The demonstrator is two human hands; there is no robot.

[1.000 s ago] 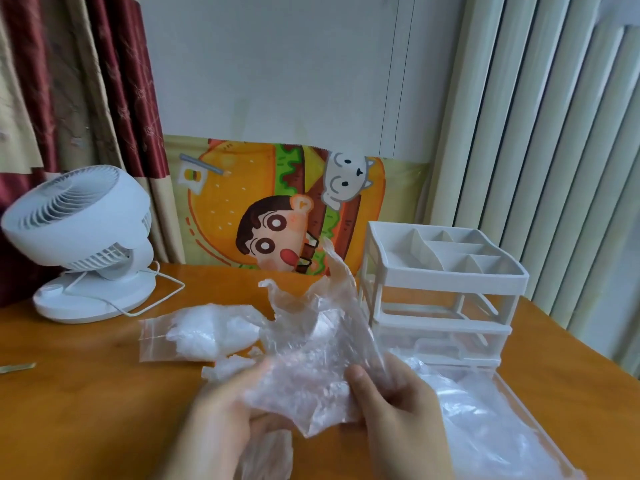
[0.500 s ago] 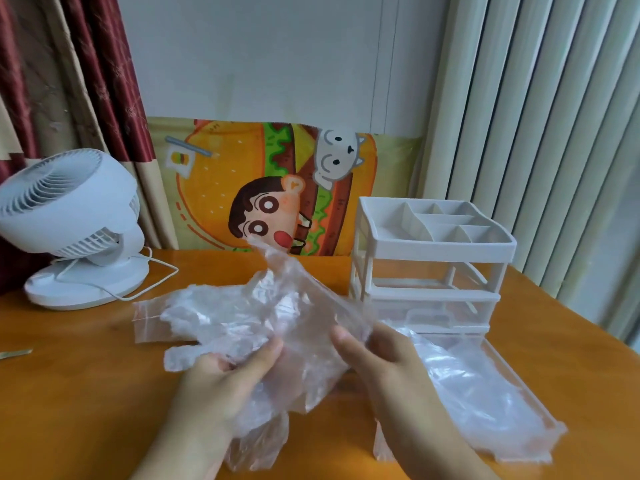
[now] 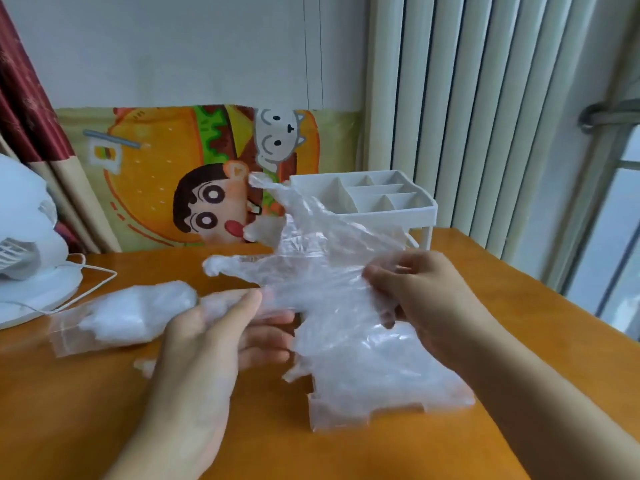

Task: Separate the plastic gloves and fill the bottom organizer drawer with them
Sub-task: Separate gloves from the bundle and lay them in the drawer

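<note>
A bunch of clear plastic gloves [image 3: 311, 271] hangs stretched between my hands above the table, its fingers pointing up and left. My right hand [image 3: 419, 299] grips the right side of the bunch with curled fingers. My left hand [image 3: 214, 344] pinches one glove's finger between thumb and fingers; this part is blurred. Below them lies the pulled-out clear drawer [image 3: 367, 415] with several gloves in it. The white organizer [image 3: 415, 207] stands behind, partly hidden by the gloves.
A zip bag of more gloves [image 3: 128, 313] lies on the wooden table [image 3: 86, 410] to the left. A white fan [image 3: 31, 271] with its cord stands at the far left. A cartoon poster [image 3: 194, 181] leans on the wall behind.
My hands have moved apart and the glove bunch is lifted and stretched wider between them. The view has shifted, so the fan sits nearer the left edge.
</note>
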